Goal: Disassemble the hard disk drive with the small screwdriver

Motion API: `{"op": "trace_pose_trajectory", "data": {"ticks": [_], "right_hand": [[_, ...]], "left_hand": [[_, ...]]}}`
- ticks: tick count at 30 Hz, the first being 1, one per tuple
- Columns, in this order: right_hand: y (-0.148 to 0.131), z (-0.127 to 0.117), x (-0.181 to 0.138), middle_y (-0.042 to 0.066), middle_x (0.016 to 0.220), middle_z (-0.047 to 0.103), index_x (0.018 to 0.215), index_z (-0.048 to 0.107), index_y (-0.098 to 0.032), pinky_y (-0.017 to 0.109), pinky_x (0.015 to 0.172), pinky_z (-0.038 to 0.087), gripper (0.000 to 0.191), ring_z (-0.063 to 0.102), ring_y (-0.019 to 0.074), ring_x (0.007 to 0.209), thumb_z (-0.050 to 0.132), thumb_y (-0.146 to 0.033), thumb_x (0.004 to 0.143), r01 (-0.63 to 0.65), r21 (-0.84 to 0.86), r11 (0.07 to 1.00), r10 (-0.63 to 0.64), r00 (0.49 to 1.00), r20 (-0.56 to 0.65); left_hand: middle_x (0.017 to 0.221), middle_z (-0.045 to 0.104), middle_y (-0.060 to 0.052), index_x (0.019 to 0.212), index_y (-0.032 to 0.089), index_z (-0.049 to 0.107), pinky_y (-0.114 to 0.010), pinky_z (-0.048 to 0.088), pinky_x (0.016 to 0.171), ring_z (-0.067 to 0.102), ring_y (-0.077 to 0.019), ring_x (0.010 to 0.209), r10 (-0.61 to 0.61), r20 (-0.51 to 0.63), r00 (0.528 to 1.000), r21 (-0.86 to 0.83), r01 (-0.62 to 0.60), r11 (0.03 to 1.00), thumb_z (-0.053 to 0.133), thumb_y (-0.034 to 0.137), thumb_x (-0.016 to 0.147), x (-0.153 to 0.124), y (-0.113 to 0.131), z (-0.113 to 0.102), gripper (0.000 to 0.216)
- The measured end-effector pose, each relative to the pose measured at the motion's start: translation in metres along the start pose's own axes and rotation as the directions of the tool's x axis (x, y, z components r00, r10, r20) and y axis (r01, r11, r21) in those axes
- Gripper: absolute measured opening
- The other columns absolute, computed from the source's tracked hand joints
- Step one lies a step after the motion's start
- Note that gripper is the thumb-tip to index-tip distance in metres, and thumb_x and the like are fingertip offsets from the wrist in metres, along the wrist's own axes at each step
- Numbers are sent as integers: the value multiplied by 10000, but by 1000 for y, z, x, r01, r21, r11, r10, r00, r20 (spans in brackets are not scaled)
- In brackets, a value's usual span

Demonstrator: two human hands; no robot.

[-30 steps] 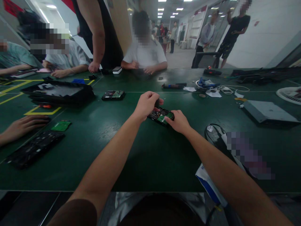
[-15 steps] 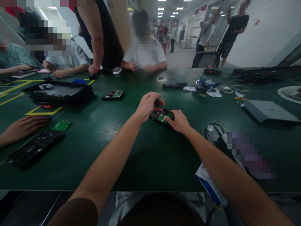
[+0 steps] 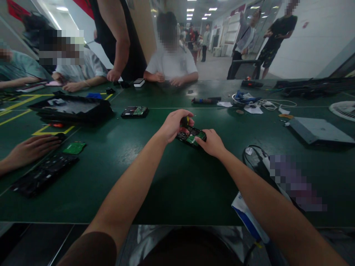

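A hard drive (image 3: 197,135) with a green circuit board lies on the green table in front of me. My right hand (image 3: 212,143) grips its right end, thumb on top of the board. Over its left end, my left hand (image 3: 177,125) is closed round a screwdriver (image 3: 185,121) with a black and yellow handle. The screwdriver stands roughly upright; its tip is hidden by my fingers. Farther left sits another hard drive (image 3: 134,112) with its board showing.
At left, a co-worker's hand (image 3: 33,149) rests near a loose green circuit board (image 3: 74,147) and a long black part (image 3: 44,175). A black tray (image 3: 72,109) stands behind. To the right are a grey metal box (image 3: 323,131), cables (image 3: 273,104) and a black cord (image 3: 245,157).
The fingers of my left hand have shifted round the screwdriver, and a yellow part of its handle now shows. My right hand keeps its hold on the hard drive.
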State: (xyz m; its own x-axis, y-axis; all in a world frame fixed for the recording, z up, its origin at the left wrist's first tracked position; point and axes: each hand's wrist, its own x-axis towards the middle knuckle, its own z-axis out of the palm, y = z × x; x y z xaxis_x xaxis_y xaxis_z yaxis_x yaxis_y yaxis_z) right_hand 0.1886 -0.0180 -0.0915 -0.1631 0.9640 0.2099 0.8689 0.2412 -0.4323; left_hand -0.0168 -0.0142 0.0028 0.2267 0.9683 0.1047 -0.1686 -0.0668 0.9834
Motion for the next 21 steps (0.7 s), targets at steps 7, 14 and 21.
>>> {"op": "trace_pose_trajectory", "data": {"ticks": [7,14,21], "right_hand": [[0,-2,2,182,1309,611,1362,588,-144,420,1006,503,622,622,312,1184,542,-613,957,-9,11,1000,9,1000,7],[-1,-2,3,190,1326,613,1367,593,-132,414,1015,496,598,615,312,1205,502,-583,985,-25,29,999,25,1000,-6],[-3,-3,6,198,1327,621,1362,600,-111,409,1017,488,492,617,301,1191,402,-425,1039,-66,38,997,67,998,-13]], "left_hand": [[895,695,-75,893,186,613,-264,555,569,679,-201,830,46,-110,993,-60,-53,997,633,377,814,6,-8,0,207],[957,680,-86,816,176,696,-220,502,539,637,-192,888,156,-163,974,168,-128,977,633,373,814,2,-3,0,206],[879,740,-89,920,189,592,-271,535,572,715,-221,833,62,-100,993,18,-61,998,643,379,826,-3,2,4,218]]}}
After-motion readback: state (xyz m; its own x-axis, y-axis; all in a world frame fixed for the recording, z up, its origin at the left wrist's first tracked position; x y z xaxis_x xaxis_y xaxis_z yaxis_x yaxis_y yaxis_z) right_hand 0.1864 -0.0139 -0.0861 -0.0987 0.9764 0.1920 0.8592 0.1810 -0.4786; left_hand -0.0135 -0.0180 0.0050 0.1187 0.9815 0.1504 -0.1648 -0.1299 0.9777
